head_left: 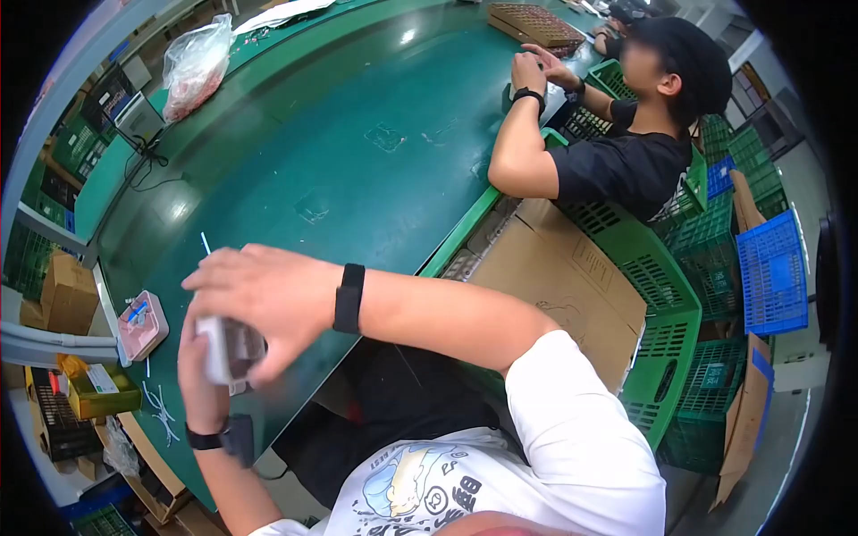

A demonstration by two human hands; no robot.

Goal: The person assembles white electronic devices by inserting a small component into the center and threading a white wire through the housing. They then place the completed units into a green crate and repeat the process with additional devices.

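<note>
Spreading across most of the view is the long green worktop (pixel 357 161), and we sit at its near edge with both hands raised just above it. Beside us on the right stand green crates (pixel 666 295) with a flat brown cardboard sheet (pixel 554 277) leaning against them, and farther along a co-worker (pixel 626 152) in black works at the same worktop. A clear bag of reddish parts (pixel 195 64) lies at the far left, and a small pink tray (pixel 141 323) sits near our left elbow.

Our right hand (pixel 259 295) arches over the top of a small grey boxy part (pixel 228 350), fingers curled down around its upper end. Our left hand (pixel 201 357) cups it from below and behind, closed on its lower side. So both hands have hold of it, and it hangs clear of the worktop.

We judge the part to be light, rigid, probably moulded plastic or metal, with smooth faces that could slip. Its details are blurred. Pinching it across the flat side faces, as now, seems the safest hold, keeping fingers off any small protruding bits underneath.
</note>
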